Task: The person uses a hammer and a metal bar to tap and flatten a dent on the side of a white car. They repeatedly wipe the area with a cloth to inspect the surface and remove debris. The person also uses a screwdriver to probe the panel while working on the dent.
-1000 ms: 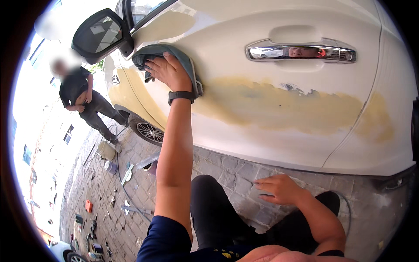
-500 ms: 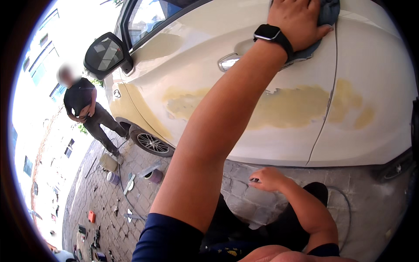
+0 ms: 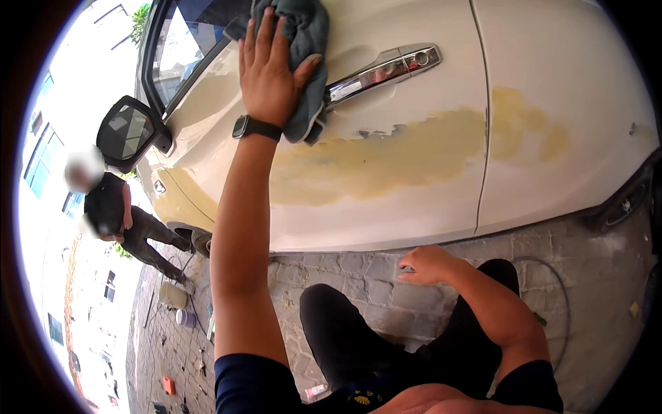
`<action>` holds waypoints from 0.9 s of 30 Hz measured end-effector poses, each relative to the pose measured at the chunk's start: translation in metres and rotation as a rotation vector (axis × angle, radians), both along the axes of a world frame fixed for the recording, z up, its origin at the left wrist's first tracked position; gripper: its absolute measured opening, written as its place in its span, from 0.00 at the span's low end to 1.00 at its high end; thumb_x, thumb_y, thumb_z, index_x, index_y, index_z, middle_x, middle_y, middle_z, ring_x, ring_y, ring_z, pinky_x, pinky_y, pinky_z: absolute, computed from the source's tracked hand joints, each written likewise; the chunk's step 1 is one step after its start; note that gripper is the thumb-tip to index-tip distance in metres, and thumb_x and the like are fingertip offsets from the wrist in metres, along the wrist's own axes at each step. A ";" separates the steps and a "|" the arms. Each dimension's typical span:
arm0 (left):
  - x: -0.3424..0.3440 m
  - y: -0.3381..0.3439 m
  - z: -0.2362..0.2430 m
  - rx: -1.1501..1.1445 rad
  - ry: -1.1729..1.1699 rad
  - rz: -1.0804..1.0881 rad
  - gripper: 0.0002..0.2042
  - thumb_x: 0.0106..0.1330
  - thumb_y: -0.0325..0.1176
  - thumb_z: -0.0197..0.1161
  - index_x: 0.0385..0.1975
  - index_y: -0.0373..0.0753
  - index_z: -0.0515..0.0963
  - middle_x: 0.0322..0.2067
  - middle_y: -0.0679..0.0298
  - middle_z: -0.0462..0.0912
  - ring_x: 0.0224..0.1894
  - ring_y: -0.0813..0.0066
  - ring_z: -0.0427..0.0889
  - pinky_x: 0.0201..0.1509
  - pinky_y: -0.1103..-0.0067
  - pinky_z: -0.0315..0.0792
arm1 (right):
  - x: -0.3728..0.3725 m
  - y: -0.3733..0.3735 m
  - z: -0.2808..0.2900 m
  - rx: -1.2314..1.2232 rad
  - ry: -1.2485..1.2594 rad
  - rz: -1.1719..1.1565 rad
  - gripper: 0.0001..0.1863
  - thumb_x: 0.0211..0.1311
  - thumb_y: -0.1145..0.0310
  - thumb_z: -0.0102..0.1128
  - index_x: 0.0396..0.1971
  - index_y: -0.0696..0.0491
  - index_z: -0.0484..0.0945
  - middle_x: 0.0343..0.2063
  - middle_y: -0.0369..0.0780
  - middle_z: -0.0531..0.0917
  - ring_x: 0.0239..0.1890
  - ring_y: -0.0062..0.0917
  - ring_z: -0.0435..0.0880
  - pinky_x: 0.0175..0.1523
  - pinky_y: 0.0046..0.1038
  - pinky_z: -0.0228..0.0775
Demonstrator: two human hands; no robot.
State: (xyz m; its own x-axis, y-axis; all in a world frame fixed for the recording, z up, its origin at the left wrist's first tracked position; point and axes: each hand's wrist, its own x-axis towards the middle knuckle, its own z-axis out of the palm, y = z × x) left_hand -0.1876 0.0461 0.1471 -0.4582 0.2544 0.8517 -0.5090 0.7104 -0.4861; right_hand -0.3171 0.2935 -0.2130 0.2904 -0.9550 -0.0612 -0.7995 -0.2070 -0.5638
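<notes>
My left hand (image 3: 271, 86), a dark watch on its wrist, holds a blue-grey cloth (image 3: 307, 31) against the pale door (image 3: 358, 221) of a car. Its fingers stretch over the bunched cloth, which hangs beside the chrome door handle (image 3: 386, 72) and reaches the window's lower edge. Below the handle spreads a dull yellowish patch (image 3: 414, 155) with a ragged, dark upper rim. Low down, in front of the sill, my right hand (image 3: 429, 265) is closed over my right knee's inner side. Something small and dark shows at its fingertips, too little to name.
A side mirror (image 3: 127, 134) juts out at the left. Past it a person (image 3: 107, 207) in dark clothes stands by the front wheel. A bucket (image 3: 172, 295), a small tub (image 3: 185, 318) and an orange object (image 3: 168, 385) sit on the paving. A hose (image 3: 565, 310) curves at the right.
My left hand has moved left along the door with the cloth, from beyond the handle to near the window. The view has shifted, baring the whole handle. My right hand stays low and closed.
</notes>
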 end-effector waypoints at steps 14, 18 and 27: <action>-0.057 0.025 0.040 -0.148 -0.097 0.017 0.30 0.73 0.52 0.58 0.59 0.27 0.71 0.69 0.40 0.67 0.71 0.36 0.63 0.73 0.52 0.58 | 0.011 0.001 -0.011 -0.063 0.009 0.198 0.23 0.67 0.46 0.60 0.47 0.50 0.84 0.40 0.48 0.87 0.46 0.47 0.86 0.48 0.48 0.78; -0.196 0.142 0.023 -0.059 0.021 -0.082 0.35 0.68 0.48 0.60 0.70 0.30 0.65 0.71 0.45 0.64 0.73 0.44 0.61 0.78 0.53 0.50 | 0.009 -0.010 -0.004 -0.037 0.019 0.182 0.24 0.66 0.46 0.60 0.49 0.50 0.84 0.41 0.49 0.87 0.47 0.46 0.86 0.50 0.48 0.78; -0.215 0.176 -0.146 -0.024 -0.332 -0.351 0.36 0.65 0.50 0.61 0.72 0.39 0.66 0.75 0.59 0.63 0.78 0.56 0.55 0.78 0.53 0.50 | 0.013 0.006 -0.015 0.141 0.121 0.121 0.23 0.64 0.50 0.64 0.45 0.55 0.84 0.41 0.47 0.87 0.46 0.46 0.87 0.49 0.48 0.80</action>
